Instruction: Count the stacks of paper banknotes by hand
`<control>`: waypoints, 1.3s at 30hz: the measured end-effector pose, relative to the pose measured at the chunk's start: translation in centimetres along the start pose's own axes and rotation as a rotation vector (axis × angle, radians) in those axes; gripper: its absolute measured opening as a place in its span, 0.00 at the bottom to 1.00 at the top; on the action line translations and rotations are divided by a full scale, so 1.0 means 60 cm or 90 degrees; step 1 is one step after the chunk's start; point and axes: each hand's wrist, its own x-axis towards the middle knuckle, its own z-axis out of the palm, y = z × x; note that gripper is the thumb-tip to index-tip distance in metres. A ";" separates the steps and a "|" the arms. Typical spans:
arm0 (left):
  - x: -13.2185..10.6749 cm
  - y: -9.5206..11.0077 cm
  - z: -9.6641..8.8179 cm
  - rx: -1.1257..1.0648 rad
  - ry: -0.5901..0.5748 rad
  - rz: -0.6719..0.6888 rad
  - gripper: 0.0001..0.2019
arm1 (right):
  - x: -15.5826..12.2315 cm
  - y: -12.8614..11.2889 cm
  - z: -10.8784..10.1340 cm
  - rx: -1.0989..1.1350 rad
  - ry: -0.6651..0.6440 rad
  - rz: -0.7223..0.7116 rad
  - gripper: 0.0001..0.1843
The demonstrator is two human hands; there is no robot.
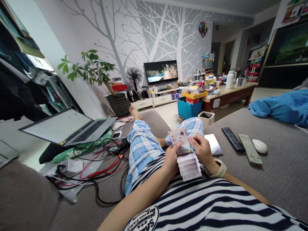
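A stack of banknotes (183, 141) lies between my two hands above my lap; a 5 shows on the top note. My left hand (171, 158) is closed around the stack's left side, with the thumb on top. At the upper right edge, the fingers of my right hand (201, 148) pinch a note. Several more notes (189, 166) hang fanned out below the stack, towards my striped shirt. A pale watch (220, 169) is on my right wrist. Behind that hand, a white tablet-like object (213, 144) rests on the sofa.
On the right sofa (276, 186) lie a black remote (232, 139), a beige remote (250, 149), a white mouse (259, 146) and blue cloth (281, 107). To the left are an open laptop (69, 126) and tangled cables (103, 170). A cluttered table (228, 96) stands farther off.
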 end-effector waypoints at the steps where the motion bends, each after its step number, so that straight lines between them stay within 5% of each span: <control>1: 0.002 -0.002 0.000 -0.012 -0.003 0.001 0.14 | 0.000 -0.002 0.000 -0.001 0.001 -0.002 0.18; 12: -0.001 0.002 0.002 -0.028 -0.026 0.005 0.10 | -0.019 -0.031 -0.007 -0.013 -0.009 -0.089 0.16; 39: 0.002 0.005 -0.001 0.041 0.006 0.020 0.13 | -0.023 -0.032 -0.010 0.036 -0.028 -0.118 0.11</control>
